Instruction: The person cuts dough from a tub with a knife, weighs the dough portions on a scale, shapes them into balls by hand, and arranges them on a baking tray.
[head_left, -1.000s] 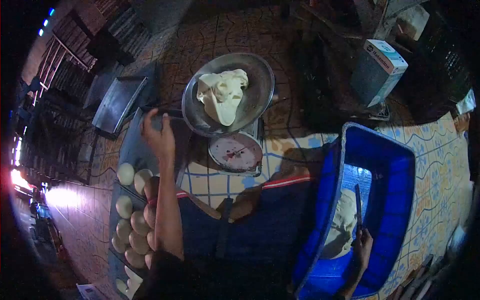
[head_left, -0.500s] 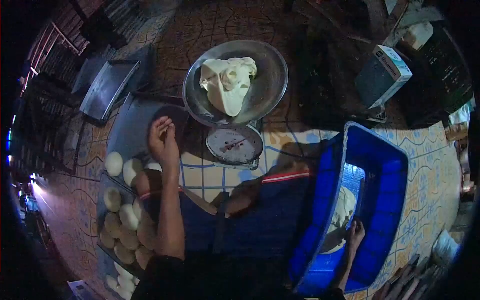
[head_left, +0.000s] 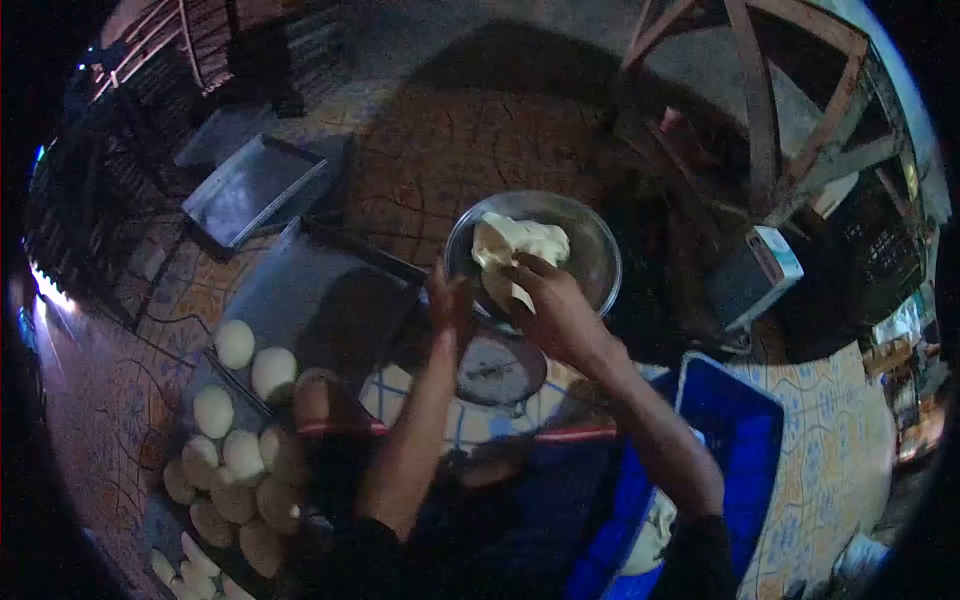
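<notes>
A shiny metal bowl (head_left: pixel 606 268) rests on a round-dialled weighing scale (head_left: pixel 500 370), and a pale lump of dough (head_left: pixel 540 238) lies inside it. Reaching over the near rim, my right hand (head_left: pixel 560 312) has its fingers bent against the near side of the dough, seemingly gripping it; the fingertips are partly hidden. Close to the bowl's left rim, my left hand (head_left: pixel 450 305) is raised with thumb and fingers apart and nothing visible in it. More dough (head_left: pixel 655 535) lies in the blue crate (head_left: pixel 745 430) by my right arm.
Round dough balls (head_left: pixel 213 412) cover a tray at lower left. Beyond them are a flat metal tray (head_left: pixel 320 265) and another tray (head_left: pixel 255 185). A carton (head_left: pixel 758 275) and a wooden frame (head_left: pixel 765 110) stand at right on the tiled floor.
My right hand has left the blue crate and moved to the dough in the bowl. My left hand has moved right to the bowl's rim. The view has tilted up.
</notes>
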